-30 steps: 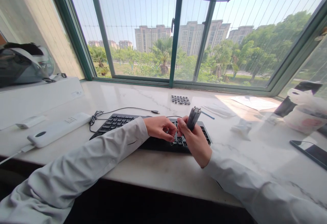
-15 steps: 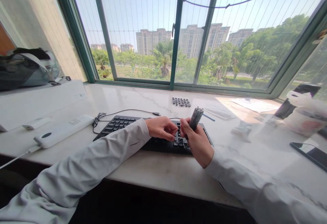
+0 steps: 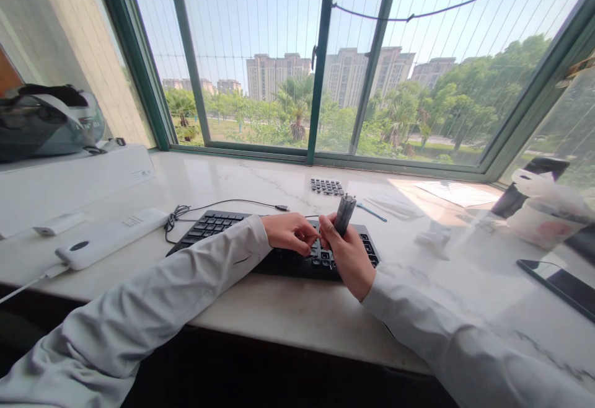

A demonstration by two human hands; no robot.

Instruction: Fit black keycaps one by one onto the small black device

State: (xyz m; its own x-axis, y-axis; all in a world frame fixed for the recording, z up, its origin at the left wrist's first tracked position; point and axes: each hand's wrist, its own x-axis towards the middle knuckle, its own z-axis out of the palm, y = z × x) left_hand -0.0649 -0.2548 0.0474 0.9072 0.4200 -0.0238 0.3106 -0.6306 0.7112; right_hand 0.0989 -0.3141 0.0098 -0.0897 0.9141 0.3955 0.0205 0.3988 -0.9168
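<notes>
Marble sill point(image 3: 288, 315): right hand point(image 3: 349, 258) grips tool point(image 3: 344, 214) over keyboard point(image 3: 218, 224).

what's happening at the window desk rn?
A person in white sleeves works over a black keyboard on the marble sill. The right hand grips a grey cylindrical tool upright; the left hand pinches at the keys beside it. A block of loose keycaps lies further back, near the window.

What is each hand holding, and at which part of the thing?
The right hand grips a grey tool around its lower half; the top sticks up. The left hand rests on the keyboard, fingers pinched; what they hold cannot be told.
</notes>
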